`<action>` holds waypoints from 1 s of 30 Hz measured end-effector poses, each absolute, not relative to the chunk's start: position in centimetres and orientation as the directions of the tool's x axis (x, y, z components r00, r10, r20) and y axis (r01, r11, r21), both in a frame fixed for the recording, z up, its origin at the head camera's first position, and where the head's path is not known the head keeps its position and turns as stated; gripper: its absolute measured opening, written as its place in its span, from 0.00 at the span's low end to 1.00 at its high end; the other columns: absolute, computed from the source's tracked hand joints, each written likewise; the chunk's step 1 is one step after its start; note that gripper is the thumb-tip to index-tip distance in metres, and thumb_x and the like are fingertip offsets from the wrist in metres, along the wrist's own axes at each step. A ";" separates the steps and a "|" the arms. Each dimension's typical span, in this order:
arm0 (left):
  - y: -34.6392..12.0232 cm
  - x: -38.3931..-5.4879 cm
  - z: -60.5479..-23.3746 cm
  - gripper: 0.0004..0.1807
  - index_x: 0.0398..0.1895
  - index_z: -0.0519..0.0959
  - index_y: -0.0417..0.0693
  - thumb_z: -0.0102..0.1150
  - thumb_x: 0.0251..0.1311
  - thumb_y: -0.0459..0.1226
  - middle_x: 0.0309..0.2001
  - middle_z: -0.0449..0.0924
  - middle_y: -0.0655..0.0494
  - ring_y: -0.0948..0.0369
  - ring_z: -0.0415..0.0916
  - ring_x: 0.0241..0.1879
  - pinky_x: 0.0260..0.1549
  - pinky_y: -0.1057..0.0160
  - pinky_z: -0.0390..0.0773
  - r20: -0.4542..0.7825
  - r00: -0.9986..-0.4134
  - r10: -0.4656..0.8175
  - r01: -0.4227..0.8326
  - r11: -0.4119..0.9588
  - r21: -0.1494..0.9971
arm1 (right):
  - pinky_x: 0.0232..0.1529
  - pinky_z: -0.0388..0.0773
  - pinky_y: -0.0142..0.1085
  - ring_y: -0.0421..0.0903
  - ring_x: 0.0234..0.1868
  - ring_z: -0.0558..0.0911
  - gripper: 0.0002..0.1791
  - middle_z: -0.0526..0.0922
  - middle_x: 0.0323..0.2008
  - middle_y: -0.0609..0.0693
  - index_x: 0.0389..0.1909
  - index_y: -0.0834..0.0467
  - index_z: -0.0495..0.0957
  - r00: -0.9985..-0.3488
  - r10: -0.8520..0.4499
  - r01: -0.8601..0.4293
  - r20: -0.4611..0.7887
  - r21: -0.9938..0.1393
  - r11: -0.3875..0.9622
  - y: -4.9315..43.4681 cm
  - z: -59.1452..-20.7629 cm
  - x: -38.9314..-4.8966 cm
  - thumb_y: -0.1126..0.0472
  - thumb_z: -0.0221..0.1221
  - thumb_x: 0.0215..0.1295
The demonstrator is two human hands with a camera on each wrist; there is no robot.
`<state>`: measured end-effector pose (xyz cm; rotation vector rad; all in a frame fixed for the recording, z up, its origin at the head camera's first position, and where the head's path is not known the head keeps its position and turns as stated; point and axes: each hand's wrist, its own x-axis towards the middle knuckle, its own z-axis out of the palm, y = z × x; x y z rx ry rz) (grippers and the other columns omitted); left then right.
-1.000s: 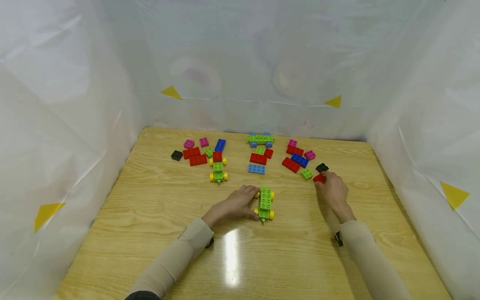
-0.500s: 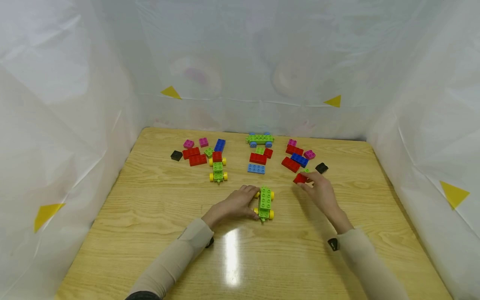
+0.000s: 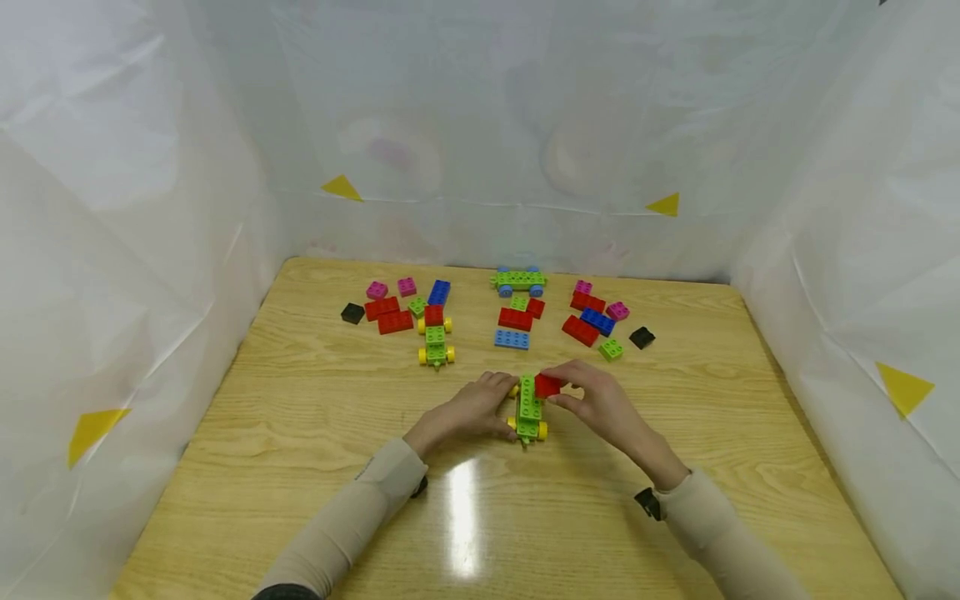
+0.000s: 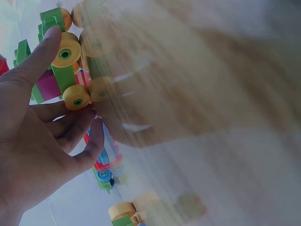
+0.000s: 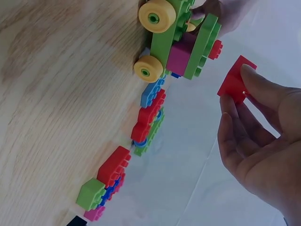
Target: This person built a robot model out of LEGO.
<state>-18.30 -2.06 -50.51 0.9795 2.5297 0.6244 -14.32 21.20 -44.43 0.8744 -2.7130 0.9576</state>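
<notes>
A green toy car base with yellow wheels stands mid-table in the head view. Topping it is a long green brick, with a magenta brick sandwiched beneath. My left hand holds the car from the left, thumb at one wheel and fingers by the other wheel. My right hand pinches a small red brick between thumb and fingers. In the head view that brick overlaps the right side of the car's top; the right wrist view shows it raised above the studs, apart from the long green brick.
Further back left is a second green car with yellow wheels and a red brick on it. A green car base with blue wheels stands at the back edge. Loose bricks lie around, including a light blue one and black ones.
My right hand has picked up the red brick beside the black one at the right and carried it left to above the car. My left hand has stayed at the car.
</notes>
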 end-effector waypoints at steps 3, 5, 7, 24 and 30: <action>-2.1 -18.4 -50.6 0.55 0.74 0.53 0.43 0.69 0.50 0.57 0.71 0.57 0.50 0.54 0.55 0.69 0.63 0.50 0.63 -0.166 -0.697 0.698 0.542 0.663 0.515 | 0.41 0.81 0.45 0.45 0.41 0.81 0.23 0.82 0.43 0.48 0.52 0.58 0.81 -0.822 -0.485 -0.565 0.299 -0.540 0.624 20.9 -44.6 -14.2 0.67 0.70 0.52; -2.1 -18.4 -50.6 0.55 0.74 0.54 0.42 0.69 0.49 0.58 0.71 0.57 0.50 0.54 0.55 0.69 0.63 0.50 0.63 -0.163 -0.697 0.699 0.545 0.663 0.512 | 0.40 0.81 0.46 0.46 0.40 0.81 0.23 0.82 0.41 0.49 0.52 0.59 0.81 -0.822 -0.488 -0.564 0.294 -0.538 0.626 20.8 -44.8 -14.3 0.67 0.70 0.51; -2.1 -18.4 -50.6 0.55 0.74 0.54 0.42 0.69 0.49 0.58 0.71 0.57 0.50 0.54 0.55 0.69 0.63 0.50 0.63 -0.161 -0.696 0.700 0.549 0.663 0.508 | 0.39 0.81 0.46 0.47 0.39 0.81 0.23 0.82 0.40 0.50 0.51 0.60 0.81 -0.821 -0.489 -0.565 0.294 -0.537 0.626 20.7 -45.0 -14.4 0.68 0.71 0.51; -2.1 -18.4 -50.5 0.54 0.74 0.54 0.43 0.68 0.50 0.58 0.71 0.57 0.51 0.55 0.55 0.69 0.62 0.50 0.64 -0.164 -0.695 0.700 0.538 0.658 0.527 | 0.41 0.80 0.42 0.48 0.38 0.80 0.20 0.80 0.39 0.51 0.51 0.60 0.81 -0.806 -0.541 -0.584 0.240 -0.466 0.664 20.0 -45.5 -15.6 0.65 0.68 0.56; -2.1 -18.3 -50.4 0.54 0.74 0.54 0.42 0.68 0.50 0.58 0.71 0.58 0.50 0.55 0.56 0.68 0.62 0.50 0.65 -0.165 -0.697 0.698 0.542 0.663 0.516 | 0.37 0.79 0.38 0.46 0.34 0.79 0.20 0.80 0.38 0.51 0.50 0.62 0.82 -0.793 -0.567 -0.599 0.223 -0.458 0.657 19.8 -45.0 -16.2 0.66 0.69 0.54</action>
